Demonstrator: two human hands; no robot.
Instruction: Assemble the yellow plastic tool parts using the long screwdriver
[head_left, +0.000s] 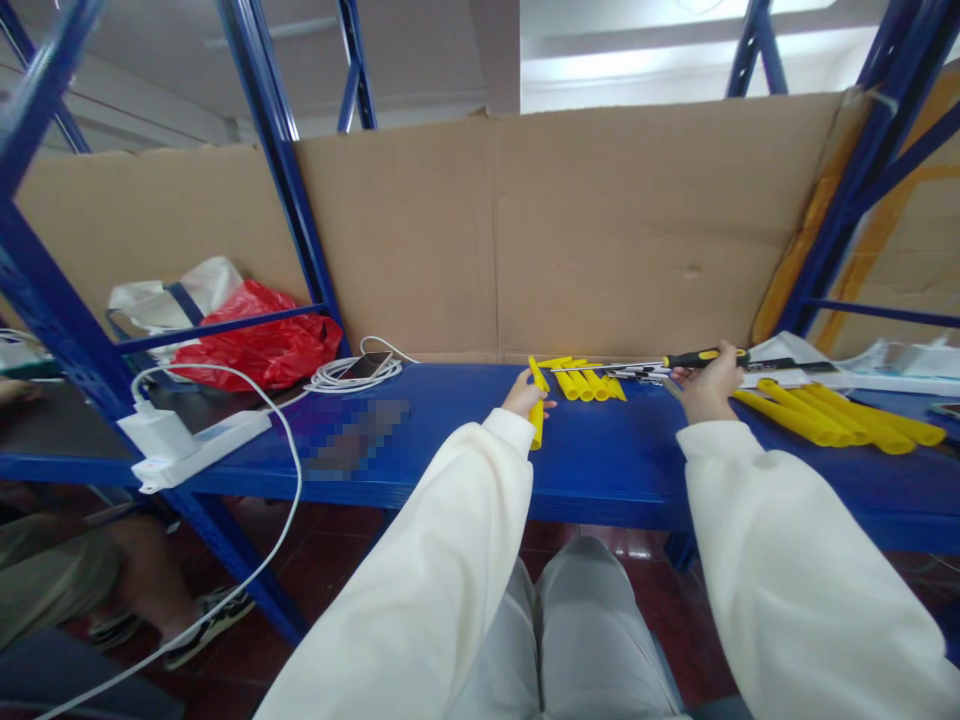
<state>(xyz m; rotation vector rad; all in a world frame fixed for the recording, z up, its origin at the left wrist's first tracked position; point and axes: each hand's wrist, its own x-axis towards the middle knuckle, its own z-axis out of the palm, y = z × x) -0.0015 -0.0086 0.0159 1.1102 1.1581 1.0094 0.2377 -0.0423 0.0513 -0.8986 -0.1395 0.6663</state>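
Observation:
My left hand [519,396] is closed around a yellow tube [537,425], held tilted above the blue table [450,465]. In my right hand [709,390] is a screwdriver [694,358] with a black and yellow handle. Its thin metal shaft points left, and the tip lies close to the top of the held tube; whether it touches cannot be made out. Between my hands several short yellow tubes [592,386] lie side by side on the table. Slim metal pieces [637,374] lie beyond them, partly hidden by the screwdriver.
Longer yellow tubes [847,420] lie at the right. A cardboard panel [600,230] closes off the back between blue posts [289,190]. At left are a red plastic bag [262,340], a coiled white cable [352,375] and a power strip [202,450]. Another person's leg [142,560] shows lower left.

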